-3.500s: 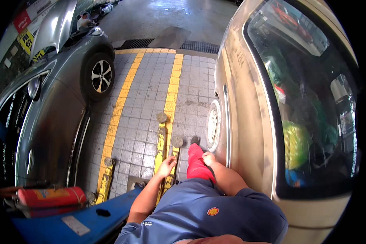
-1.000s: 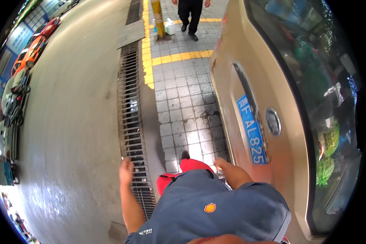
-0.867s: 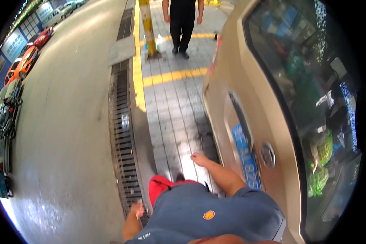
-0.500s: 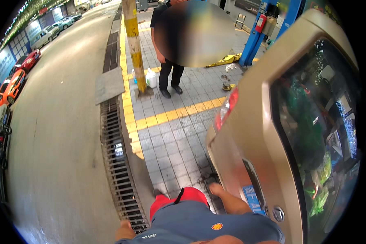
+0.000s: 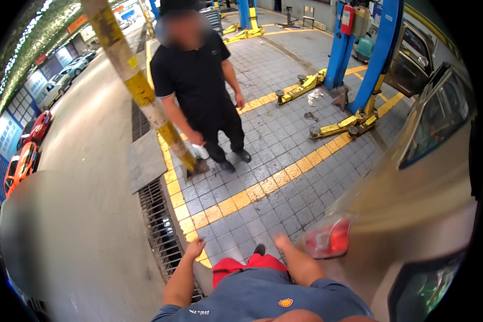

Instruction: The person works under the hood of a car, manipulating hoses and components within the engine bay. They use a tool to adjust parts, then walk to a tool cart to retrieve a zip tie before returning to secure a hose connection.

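Observation:
My left hand (image 5: 195, 248) hangs in front of me, low over the edge of the drain grate, its fingers curled in and nothing showing in them. My right hand (image 5: 281, 241) is out in front, smeared by motion, so its fingers cannot be read. It is nearest to the red and clear tail light (image 5: 330, 236) of a gold-beige van (image 5: 381, 214) on my right, and a gap shows between them. Part of the van's rear window (image 5: 426, 290) shows at the lower right.
A person in black (image 5: 198, 75) stands ahead beside a yellow-and-white pole (image 5: 139, 91). Blue lift posts (image 5: 339, 59) with yellow lift arms (image 5: 341, 126) rise ahead right. A metal drain grate (image 5: 163, 225) runs along the left edge of the grey tiles. Parked cars line the far left.
My view has swung right and forward along the van, from its rear to its side. Both hands have come further up into view, and the person in black appears nearer.

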Demonstrator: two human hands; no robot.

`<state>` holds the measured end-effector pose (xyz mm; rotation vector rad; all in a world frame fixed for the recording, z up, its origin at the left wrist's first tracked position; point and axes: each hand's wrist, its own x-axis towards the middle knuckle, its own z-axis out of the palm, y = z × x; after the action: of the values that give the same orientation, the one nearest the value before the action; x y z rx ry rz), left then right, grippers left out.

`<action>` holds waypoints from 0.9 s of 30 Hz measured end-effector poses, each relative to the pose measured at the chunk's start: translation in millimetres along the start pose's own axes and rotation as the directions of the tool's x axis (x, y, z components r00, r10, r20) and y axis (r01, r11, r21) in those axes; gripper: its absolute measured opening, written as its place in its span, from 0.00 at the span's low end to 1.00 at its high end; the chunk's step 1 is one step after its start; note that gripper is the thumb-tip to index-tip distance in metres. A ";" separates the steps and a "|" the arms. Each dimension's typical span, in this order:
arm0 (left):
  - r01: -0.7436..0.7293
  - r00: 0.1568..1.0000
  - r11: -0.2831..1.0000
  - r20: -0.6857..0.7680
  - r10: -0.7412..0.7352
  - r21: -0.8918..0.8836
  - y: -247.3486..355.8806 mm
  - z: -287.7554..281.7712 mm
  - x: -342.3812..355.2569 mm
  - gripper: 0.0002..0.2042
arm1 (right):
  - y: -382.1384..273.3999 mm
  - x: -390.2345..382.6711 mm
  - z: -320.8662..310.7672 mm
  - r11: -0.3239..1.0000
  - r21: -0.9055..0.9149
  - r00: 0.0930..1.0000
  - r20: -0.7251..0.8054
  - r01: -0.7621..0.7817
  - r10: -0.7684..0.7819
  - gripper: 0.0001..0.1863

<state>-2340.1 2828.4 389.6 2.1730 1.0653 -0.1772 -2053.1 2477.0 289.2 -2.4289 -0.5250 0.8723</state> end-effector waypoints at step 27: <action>-0.460 0.652 0.885 0.650 0.390 -0.070 718.1 18.1 811.3 0.21 | 102.3 573.5 -440.5 0.892 -0.401 0.857 0.363 -0.211 0.366 0.17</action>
<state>-1277.8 3038.4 430.6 2.1215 0.1304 -0.7240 -1326.6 2542.2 252.4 -2.6840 -0.5021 1.5954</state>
